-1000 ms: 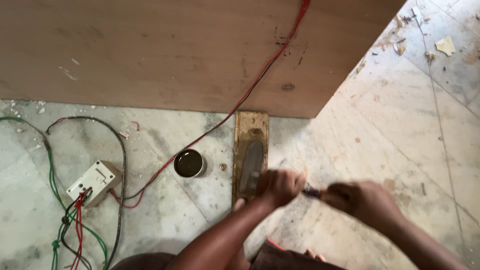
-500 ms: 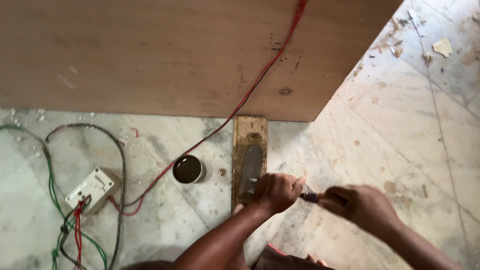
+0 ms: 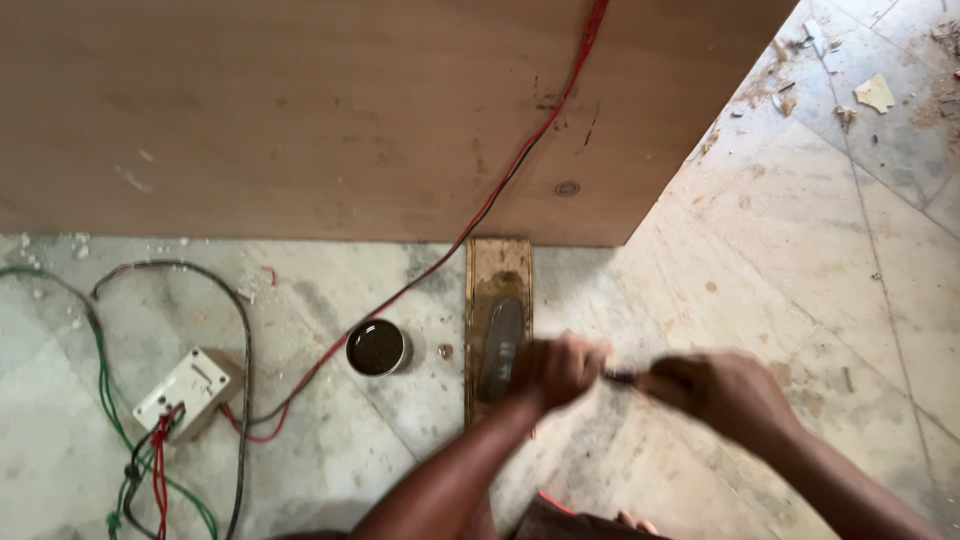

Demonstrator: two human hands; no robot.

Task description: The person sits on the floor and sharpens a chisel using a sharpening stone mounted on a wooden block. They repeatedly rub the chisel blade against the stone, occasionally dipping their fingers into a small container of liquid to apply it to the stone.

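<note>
The left hand (image 3: pixel 556 368) and the right hand (image 3: pixel 722 392) are close together over the floor (image 3: pixel 800 280). Both are curled shut around a thin dark tool (image 3: pixel 622 377) that runs between them. It is too blurry to tell what the tool is. Just under the left hand lies a wood strip (image 3: pixel 498 270). A small round tin (image 3: pixel 377 347) sits to its left, near a red wire (image 3: pixel 500 190) and a white box (image 3: pixel 186 388).

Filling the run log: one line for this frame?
left hand over wood strip | right hand grips small dark tool | tin on floor
</note>
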